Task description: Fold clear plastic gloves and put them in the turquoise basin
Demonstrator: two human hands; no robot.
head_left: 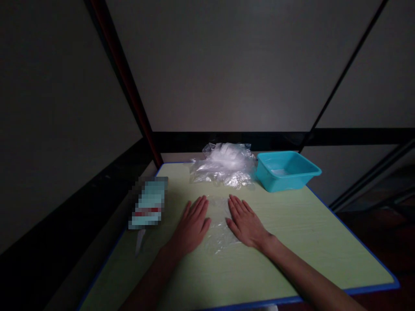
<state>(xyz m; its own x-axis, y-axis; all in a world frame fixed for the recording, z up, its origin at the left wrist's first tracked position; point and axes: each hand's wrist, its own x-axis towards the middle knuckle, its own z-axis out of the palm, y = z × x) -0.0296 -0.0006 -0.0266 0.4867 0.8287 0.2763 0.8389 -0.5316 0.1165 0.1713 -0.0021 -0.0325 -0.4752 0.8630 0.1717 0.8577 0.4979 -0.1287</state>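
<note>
A clear plastic bag [218,231] lies flat on the pale green table, creased and shiny between my hands. My left hand [193,222] rests palm down along its left side, fingers stretched forward and thumb toward the bag. On the opposite side, my right hand [244,222] is also flat, its fingers pointing away and its thumb over the bag's edge. Both hands are open and grip nothing. Beyond them sits a loose heap of clear plastic bags [225,164], crumpled and overlapping.
A turquoise plastic basin [285,179] stands at the back right of the table [304,242], which has a blue edge. At the left edge lies a pixelated, light green item [149,203] with a pale strip below it. Dark-trimmed panels rise behind.
</note>
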